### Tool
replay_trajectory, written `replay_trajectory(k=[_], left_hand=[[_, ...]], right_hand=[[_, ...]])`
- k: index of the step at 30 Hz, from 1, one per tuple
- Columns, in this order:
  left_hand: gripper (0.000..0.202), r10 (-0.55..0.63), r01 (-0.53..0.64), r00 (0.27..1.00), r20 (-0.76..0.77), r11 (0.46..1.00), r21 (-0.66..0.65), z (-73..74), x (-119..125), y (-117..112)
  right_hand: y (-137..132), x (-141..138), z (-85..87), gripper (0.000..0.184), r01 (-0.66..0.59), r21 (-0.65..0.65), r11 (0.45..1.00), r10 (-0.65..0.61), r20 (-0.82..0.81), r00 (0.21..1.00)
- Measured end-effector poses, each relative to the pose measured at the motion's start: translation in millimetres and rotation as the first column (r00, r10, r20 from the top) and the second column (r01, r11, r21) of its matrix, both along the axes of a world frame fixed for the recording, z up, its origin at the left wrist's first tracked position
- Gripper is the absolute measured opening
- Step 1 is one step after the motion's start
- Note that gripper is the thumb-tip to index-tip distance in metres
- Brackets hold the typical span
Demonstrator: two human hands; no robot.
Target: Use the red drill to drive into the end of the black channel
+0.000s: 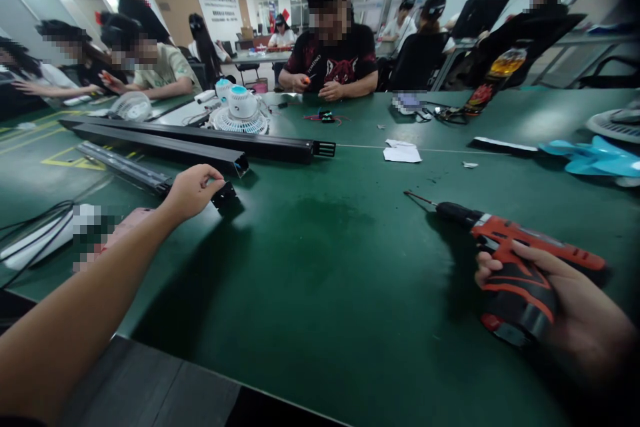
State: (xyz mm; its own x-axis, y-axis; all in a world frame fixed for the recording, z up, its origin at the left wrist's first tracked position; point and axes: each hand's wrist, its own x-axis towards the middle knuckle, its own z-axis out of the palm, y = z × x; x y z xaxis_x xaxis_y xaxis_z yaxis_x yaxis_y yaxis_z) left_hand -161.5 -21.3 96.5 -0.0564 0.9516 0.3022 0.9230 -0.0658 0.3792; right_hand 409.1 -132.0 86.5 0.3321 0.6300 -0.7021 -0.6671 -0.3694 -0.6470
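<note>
My right hand (570,293) is wrapped round the handle of a red and black cordless drill (520,233). Its long thin bit (421,197) points left and slightly away from me, low over the table. On the left, my left hand (194,192) has thumb and fingers pinched on a small black block-like part (223,195) with small holes, at the table surface. Just behind that hand lies a dark slotted metal bar (125,168). Farther back are two long black square tubes, the nearer tube (165,143) showing its open end.
White fan housings (241,110) stand beyond the tubes. White paper (402,151), a wired circuit board (327,117), blue fan blades (595,155) and a bottle (495,80) are on the green table (320,267). A pink item (125,227) lies by my left forearm. A person (330,53) sits opposite.
</note>
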Motion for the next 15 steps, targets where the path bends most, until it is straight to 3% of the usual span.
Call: replay_trajectory(k=[4,9,12,15], left_hand=[[0.02,-0.051,0.051,0.998,0.022,0.999,-0.014,-4.4,12.0,-2.1],[0.015,0.108,-0.107,0.988,0.112,0.994,-0.018,-4.8,9.2,-1.8],[0.014,0.183,-0.181,0.982,0.039,0.982,-0.052,-1.3,6.7,4.5],[0.02,0.179,-0.182,0.983,-0.045,0.978,-0.098,-3.8,9.8,13.3]], right_hand=[[0.7,-1.1,-0.2,0.021,0.005,-0.049,0.999,-0.004,0.018,1.0],[1.0,-2.1,0.4,0.023,0.01,-0.07,0.997,-0.009,0.021,1.0],[0.9,-2.4,1.4,0.022,0.015,-0.077,0.997,-0.014,0.018,1.0],[0.7,-2.4,1.9,0.022,0.014,-0.087,0.996,-0.014,0.011,1.0]])
